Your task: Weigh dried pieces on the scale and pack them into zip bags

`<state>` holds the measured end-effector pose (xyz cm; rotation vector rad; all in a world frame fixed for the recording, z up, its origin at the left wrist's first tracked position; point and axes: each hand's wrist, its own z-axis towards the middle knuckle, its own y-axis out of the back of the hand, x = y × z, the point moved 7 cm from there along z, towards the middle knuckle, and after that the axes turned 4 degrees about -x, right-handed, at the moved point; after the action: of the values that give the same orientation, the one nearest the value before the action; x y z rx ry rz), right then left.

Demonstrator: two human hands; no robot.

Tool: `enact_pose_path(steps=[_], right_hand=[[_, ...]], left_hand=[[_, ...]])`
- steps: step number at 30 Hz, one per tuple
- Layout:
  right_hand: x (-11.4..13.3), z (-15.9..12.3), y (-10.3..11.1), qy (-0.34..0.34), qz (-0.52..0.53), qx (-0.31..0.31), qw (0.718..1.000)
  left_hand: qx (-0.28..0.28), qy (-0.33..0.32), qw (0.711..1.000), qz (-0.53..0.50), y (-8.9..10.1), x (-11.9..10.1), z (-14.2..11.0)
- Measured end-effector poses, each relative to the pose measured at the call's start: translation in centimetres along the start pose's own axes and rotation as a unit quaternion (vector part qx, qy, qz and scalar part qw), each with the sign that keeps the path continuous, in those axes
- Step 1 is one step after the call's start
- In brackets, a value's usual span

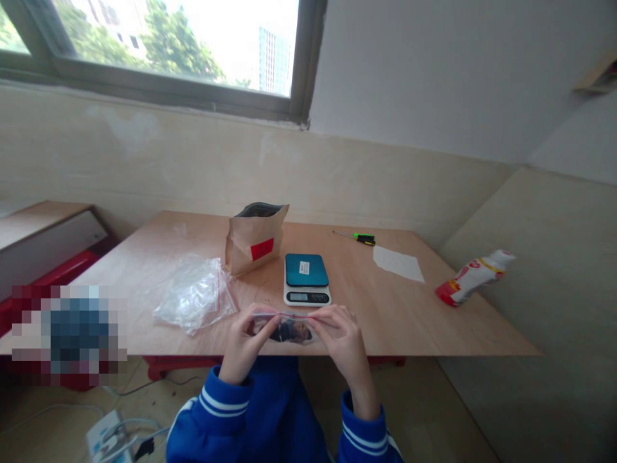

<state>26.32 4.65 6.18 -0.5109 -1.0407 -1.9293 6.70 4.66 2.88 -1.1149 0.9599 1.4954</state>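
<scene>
My left hand (245,343) and my right hand (340,341) pinch the top edge of a small clear zip bag (289,328) from either side, just above the table's front edge. A printed picture lies inside that bag, partly hidden by my fingers. Beyond my hands stands a teal digital kitchen scale (306,278). To its left are a kraft paper pouch (253,241) with a red label and a crumpled clear plastic zip bag (195,294).
The plywood table (414,308) also holds a green-handled screwdriver (359,238), a white paper sheet (398,263) and a red-and-white tube (475,278). A power strip (108,440) with cables lies on the floor below. A pixelated patch covers the left foreground.
</scene>
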Motion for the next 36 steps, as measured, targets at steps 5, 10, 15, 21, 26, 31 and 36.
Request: enact_pose_path(steps=[5, 10, 15, 21, 26, 31, 36], right_hand=[[0.6, 0.0, -0.1, 0.032, -0.028, -0.012, 0.999], [1.1, -0.1, -0.4, 0.050, -0.060, -0.061, 0.995], [1.8, -0.2, -0.5, 0.051, -0.087, -0.092, 0.991], [2.4, 0.0, -0.8, 0.061, -0.102, -0.034, 0.992], [2.4, -0.1, -0.7, 0.079, -0.083, -0.056, 0.992], [2.4, -0.4, -0.4, 0.087, -0.075, -0.092, 0.989], [2.7, -0.2, -1.0, 0.087, -0.084, -0.048, 0.992]], left_hand=[[0.005, -0.023, 0.999, 0.035, -0.3, -0.7, -0.1], [-0.024, -0.040, 0.998, 0.048, -0.2, -1.6, -0.2], [-0.042, -0.037, 0.997, 0.059, -0.1, -1.6, -0.4], [-0.011, -0.033, 0.999, 0.036, -0.6, -1.1, -0.4], [0.008, -0.032, 0.999, 0.039, -0.9, -1.0, -0.4], [0.023, -0.045, 0.998, 0.035, -1.2, -1.4, -0.6], [-0.007, -0.027, 0.999, 0.029, -1.1, -1.0, -0.5]])
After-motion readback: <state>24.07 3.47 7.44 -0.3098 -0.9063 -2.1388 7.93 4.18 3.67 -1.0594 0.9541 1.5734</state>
